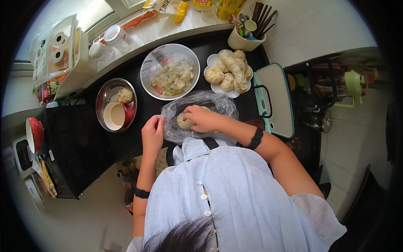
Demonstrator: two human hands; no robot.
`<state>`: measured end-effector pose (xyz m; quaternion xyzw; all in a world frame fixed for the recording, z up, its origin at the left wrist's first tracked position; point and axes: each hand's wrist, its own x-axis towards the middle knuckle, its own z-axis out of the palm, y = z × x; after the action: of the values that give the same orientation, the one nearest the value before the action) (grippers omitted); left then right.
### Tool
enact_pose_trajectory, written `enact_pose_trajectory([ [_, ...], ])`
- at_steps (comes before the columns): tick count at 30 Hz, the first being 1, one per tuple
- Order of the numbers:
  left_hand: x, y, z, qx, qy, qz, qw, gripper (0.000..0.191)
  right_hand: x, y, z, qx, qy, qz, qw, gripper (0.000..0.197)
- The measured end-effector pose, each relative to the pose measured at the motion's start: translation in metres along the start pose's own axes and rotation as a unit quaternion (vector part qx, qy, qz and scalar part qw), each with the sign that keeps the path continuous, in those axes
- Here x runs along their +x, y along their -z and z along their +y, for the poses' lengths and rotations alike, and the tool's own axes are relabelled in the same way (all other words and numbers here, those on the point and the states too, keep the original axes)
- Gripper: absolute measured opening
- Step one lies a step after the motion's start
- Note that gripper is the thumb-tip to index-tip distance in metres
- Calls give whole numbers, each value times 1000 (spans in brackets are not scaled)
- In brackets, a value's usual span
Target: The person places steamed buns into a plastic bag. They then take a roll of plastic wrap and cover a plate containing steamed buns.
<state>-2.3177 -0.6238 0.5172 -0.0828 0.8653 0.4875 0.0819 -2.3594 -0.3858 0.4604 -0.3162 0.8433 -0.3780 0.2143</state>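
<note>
A clear plastic bag (217, 102) lies spread at the counter's front edge, its mouth wide. My left hand (152, 130) pinches the bag's left edge between thumb and fingers. Inside the bag, the fingers of my right hand (201, 118) are curled over a pale steamed bun (183, 121). Part of a second bun (206, 108) shows behind that hand, mostly hidden. Just beyond the bag, a white scalloped plate (231, 93) holds several steamed buns (228, 82) and a long twisted roll (234, 69).
A white bowl (197, 67) of chopped vegetables with plastic film stands behind the bag. To the left, a steel basin (100, 115) holds one bun and a red cup (115, 116). A cutting board (274, 97) leans at the right. A utensil holder (244, 41) stands at the back.
</note>
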Motion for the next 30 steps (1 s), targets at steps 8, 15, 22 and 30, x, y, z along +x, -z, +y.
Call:
enact_pose_trajectory([
  [8, -1, -3, -19, -72, -1, 6, 997, 17, 5, 80, 76, -198, -120, 245, 941, 42],
  [15, -5, 0, -17, -65, 0, 5, 998, 17, 28, 76, 111, -428, -105, 147, 885, 65],
  [22, -9, 2, -17, -47, -15, 17, 999, 16, 39, 100, 104, -325, -114, 120, 931, 34],
  [30, -10, 5, -6, -10, -46, 52, 998, 15, 29, 138, 71, 414, -224, 100, 877, 44],
])
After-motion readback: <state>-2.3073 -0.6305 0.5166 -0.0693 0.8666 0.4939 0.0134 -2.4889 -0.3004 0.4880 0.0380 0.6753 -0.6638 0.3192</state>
